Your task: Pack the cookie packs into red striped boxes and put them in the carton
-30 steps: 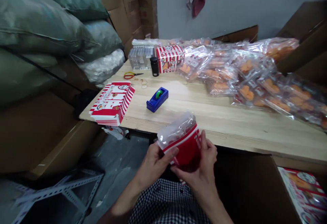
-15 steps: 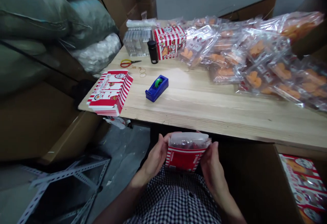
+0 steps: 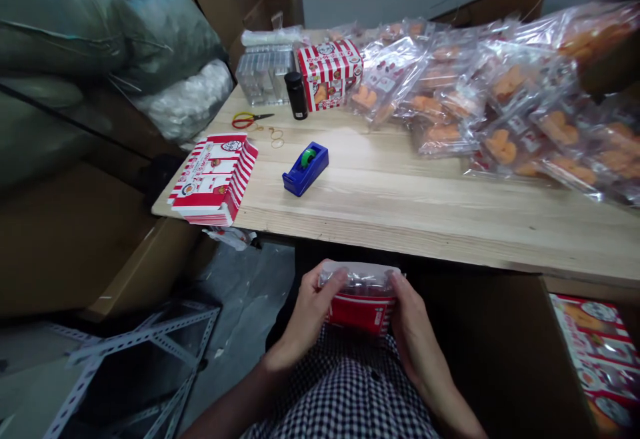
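Note:
Between my hands, in front of my lap below the table edge, is a red and white striped box with clear plastic packaging showing at its top. My left hand grips its left side, the thumb over the upper edge by the plastic. On the right side my right hand holds it, thumb also at the top corner. A pale flap stands along the far rim. The undersides of both hands' fingers are hidden behind the box.
On the wooden table stand a blue tape dispenser, flat striped cartons, scissors, a black bottle and an upright striped box. Bagged orange items cover the right side. An open cardboard box sits below, right.
Both thumbs have moved inward onto the top of the box and its plastic. The box has shifted slightly left and its front tilts more out of sight.

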